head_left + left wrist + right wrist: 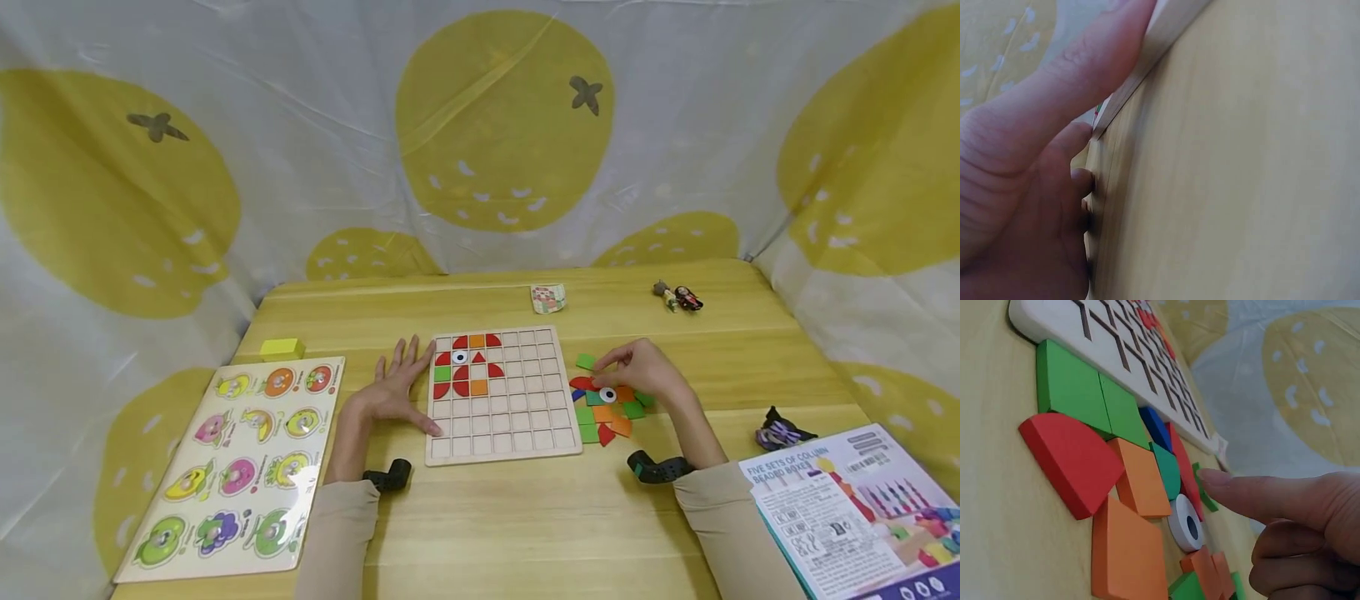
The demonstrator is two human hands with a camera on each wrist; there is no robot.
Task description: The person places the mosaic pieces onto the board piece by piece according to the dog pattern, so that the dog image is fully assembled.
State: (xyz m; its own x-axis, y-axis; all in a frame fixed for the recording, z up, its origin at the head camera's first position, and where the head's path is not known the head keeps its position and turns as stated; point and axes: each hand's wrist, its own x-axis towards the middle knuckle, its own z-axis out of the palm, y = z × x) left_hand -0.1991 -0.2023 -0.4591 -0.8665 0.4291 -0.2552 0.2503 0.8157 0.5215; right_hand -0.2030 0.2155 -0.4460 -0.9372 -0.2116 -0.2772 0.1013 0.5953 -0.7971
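On the table (510, 525), the board (517, 408) lies flat, near edge running left-right. The left hand (393, 392), fingers spread, touches its left side. The right hand (645, 367), fingertips narrowly parted, whether gripping I cannot tell, is over pieces (603, 414) beside the board; a red piece (581, 383) lies lengthwise left-right.

A yellow block (281, 350) sits behind the fruit puzzle (228, 450), apparently two figurines (686, 298) back right.

The head view looks forward and down; wrist views, low and close, share the board (504, 407).
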